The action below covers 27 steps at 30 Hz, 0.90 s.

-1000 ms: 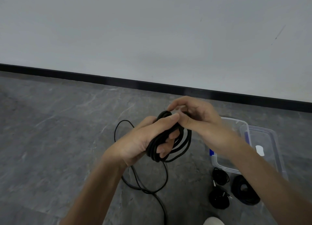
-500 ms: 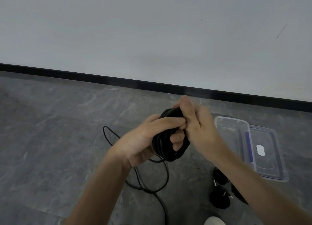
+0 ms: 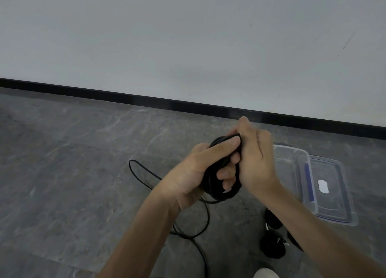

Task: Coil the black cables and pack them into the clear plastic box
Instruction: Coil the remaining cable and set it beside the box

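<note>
- The left hand [image 3: 191, 174] is gripping the black cable coil [image 3: 212, 185], fingers curled through its loops, probably so they don't spring apart.
- The right hand [image 3: 258, 162] is pinching the coil's top, likely seating a turn.
- The loose tail [image 3: 129, 165] is trailing on the floor below the left hand.
- The clear plastic box [image 3: 290, 169] is lying open just right of the right hand.

We logged black cable coil [image 3: 219, 185], grey floor [image 3: 73, 173] with pale marble-like veins, black skirting [image 3: 146, 99], off-white wall [image 3: 188, 37] with dark scuff [image 3: 347, 42], we saw clear box [image 3: 289, 152], clear lid [image 3: 338, 206] with blue strip [image 3: 309, 181] and white patch [image 3: 323, 186], black bundles [image 3: 272, 247].
</note>
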Each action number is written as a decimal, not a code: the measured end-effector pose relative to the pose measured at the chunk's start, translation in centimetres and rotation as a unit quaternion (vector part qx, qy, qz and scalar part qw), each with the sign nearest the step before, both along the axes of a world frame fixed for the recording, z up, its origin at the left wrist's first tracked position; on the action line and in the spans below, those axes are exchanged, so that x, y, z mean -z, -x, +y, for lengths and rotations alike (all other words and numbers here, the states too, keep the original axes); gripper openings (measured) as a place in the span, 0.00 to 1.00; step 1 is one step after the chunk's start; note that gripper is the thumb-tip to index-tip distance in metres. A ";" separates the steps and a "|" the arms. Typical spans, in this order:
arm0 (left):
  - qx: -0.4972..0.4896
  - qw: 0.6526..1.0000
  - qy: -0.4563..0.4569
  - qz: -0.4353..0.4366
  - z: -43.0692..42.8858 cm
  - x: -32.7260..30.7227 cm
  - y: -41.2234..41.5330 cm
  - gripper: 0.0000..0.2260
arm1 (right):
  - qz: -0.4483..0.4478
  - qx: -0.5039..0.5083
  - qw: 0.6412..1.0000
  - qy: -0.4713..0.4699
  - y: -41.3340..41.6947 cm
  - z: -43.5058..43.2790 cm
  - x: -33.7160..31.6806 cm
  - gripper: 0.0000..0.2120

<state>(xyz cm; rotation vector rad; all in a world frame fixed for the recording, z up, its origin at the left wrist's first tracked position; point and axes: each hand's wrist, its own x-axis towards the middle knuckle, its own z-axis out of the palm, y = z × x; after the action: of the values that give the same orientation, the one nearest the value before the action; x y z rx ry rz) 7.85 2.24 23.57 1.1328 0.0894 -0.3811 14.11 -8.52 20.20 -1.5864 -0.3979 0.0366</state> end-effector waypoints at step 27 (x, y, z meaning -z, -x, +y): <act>-0.068 0.998 -0.003 0.009 -1.6 0.5 -0.1 0.14 | 0.053 -0.030 0.998 -0.031 -0.5 -0.2 -0.4 0.22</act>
<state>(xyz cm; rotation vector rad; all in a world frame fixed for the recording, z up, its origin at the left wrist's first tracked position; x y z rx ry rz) 7.98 0.63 23.05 1.1224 0.1820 -0.2689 14.58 -8.69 20.57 -1.5036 -0.3591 0.1523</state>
